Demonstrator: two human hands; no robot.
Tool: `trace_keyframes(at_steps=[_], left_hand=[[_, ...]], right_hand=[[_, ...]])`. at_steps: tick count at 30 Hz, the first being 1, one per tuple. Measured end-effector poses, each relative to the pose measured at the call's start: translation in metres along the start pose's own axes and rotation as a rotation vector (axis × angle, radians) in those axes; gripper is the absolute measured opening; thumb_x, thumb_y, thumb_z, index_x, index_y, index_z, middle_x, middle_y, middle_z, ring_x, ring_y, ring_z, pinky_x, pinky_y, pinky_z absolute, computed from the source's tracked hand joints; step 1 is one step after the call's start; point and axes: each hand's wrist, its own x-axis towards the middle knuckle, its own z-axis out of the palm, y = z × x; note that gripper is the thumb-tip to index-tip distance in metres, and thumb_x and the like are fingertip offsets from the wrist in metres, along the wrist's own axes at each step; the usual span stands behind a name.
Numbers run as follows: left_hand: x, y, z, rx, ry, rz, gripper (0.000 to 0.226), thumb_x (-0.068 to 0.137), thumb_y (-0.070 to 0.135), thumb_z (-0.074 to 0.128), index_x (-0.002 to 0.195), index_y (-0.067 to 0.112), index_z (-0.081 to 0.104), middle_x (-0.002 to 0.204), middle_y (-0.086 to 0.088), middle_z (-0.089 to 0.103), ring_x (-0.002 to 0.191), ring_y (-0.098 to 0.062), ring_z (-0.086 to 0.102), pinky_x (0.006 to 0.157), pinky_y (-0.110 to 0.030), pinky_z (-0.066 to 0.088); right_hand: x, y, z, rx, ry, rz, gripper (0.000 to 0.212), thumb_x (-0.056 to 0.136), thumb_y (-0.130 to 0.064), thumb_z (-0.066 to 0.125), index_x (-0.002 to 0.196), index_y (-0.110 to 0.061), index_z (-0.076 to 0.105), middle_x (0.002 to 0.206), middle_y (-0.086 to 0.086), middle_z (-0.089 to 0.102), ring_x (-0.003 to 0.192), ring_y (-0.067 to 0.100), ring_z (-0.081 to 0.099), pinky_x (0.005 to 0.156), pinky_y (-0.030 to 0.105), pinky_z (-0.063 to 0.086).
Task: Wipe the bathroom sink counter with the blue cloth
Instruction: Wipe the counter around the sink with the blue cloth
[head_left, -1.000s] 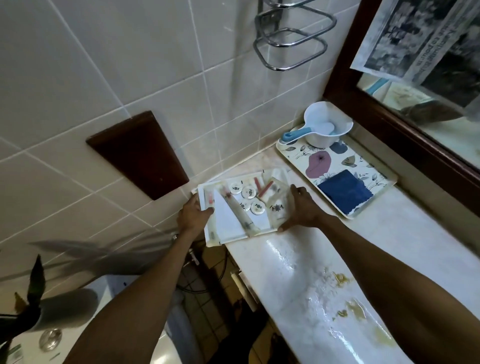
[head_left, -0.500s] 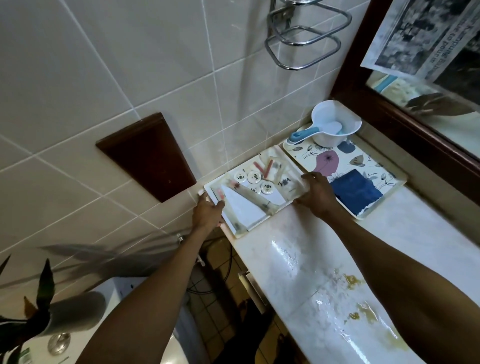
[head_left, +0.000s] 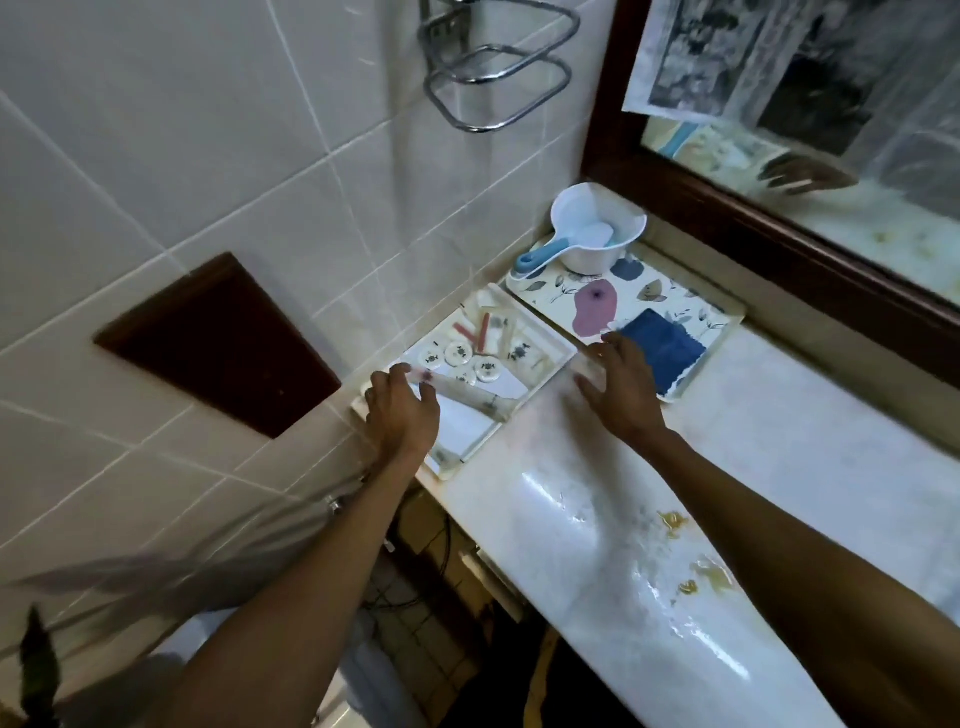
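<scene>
The blue cloth (head_left: 662, 351) lies folded on the near right part of a floral tray (head_left: 727, 313) at the far end of the pale marble counter (head_left: 753, 457). My right hand (head_left: 618, 395) is just left of the cloth, fingers spread and holding nothing, its fingertips close to the cloth's edge. My left hand (head_left: 402, 410) is over the near left corner of a white tray (head_left: 453, 470) of small items, fingers relaxed and not gripping it. Yellowish stains (head_left: 709, 577) and wet smears mark the counter nearer to me.
A white scoop with a blue handle (head_left: 597, 228) stands at the floral tray's far end. A dark-framed mirror (head_left: 727, 218) runs along the right. A chrome rack (head_left: 498, 88) and a brown panel (head_left: 218, 343) are on the tiled wall. The counter's left edge drops to the floor.
The white tray has slid away from me to the wall, beside the floral tray. Both hands have let go of it, and the right hand has moved toward the blue cloth.
</scene>
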Motion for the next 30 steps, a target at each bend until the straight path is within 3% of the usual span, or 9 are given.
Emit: trace_keyframes(at_steps=[3, 8, 18, 23, 30], left_hand=[[0.002, 0.044, 0.027, -0.006, -0.015, 0.221, 0.03, 0.096, 0.029, 0.056, 0.123, 0.018, 0.06, 0.124, -0.01, 0.055, 0.118, -0.034, 0.049, 0.09, -0.048, 0.045], [-0.004, 0.125, 0.08, -0.092, -0.122, 0.512, 0.03, 0.094, 0.026, 0.061, 0.123, 0.018, 0.062, 0.125, -0.012, 0.061, 0.119, -0.034, 0.052, 0.099, -0.047, 0.044], [0.01, 0.236, 0.195, -0.013, -0.425, 0.538, 0.053, 0.097, 0.04, 0.053, 0.14, 0.008, 0.05, 0.132, -0.019, 0.059, 0.121, -0.038, 0.055, 0.099, -0.05, 0.047], [0.017, 0.251, 0.22, 0.062, -0.391, 0.552, 0.053, 0.097, 0.034, 0.054, 0.144, 0.013, 0.047, 0.126, -0.019, 0.061, 0.115, -0.039, 0.056, 0.095, -0.049, 0.047], [0.016, 0.256, 0.226, -0.088, -0.403, 0.643, 0.043, 0.1, 0.014, 0.046, 0.142, 0.009, 0.05, 0.116, -0.019, 0.056, 0.107, -0.036, 0.055, 0.094, -0.041, 0.044]], right_hand=[[-0.02, 0.038, -0.022, -0.001, 0.102, 0.052, 0.038, 0.094, -0.03, 0.06, 0.124, -0.008, 0.056, 0.131, 0.017, 0.052, 0.116, 0.036, 0.051, 0.093, 0.046, 0.045], [-0.054, 0.115, -0.05, -0.007, 0.173, 0.317, 0.036, 0.098, -0.03, 0.054, 0.128, -0.01, 0.055, 0.142, 0.011, 0.046, 0.124, 0.033, 0.048, 0.101, 0.047, 0.042], [-0.051, 0.226, -0.063, -0.113, 0.06, 0.534, 0.056, 0.1, -0.035, 0.051, 0.143, -0.001, 0.042, 0.156, 0.022, 0.031, 0.143, 0.038, 0.033, 0.115, 0.052, 0.032], [-0.058, 0.23, -0.048, -0.148, 0.032, 0.551, 0.062, 0.105, -0.045, 0.027, 0.157, -0.011, 0.02, 0.166, 0.01, 0.007, 0.154, 0.027, 0.006, 0.123, 0.046, 0.006], [-0.061, 0.226, -0.036, -0.167, 0.12, 0.568, 0.063, 0.103, -0.047, 0.021, 0.158, -0.016, 0.018, 0.167, 0.005, 0.005, 0.154, 0.021, 0.003, 0.125, 0.045, 0.004]])
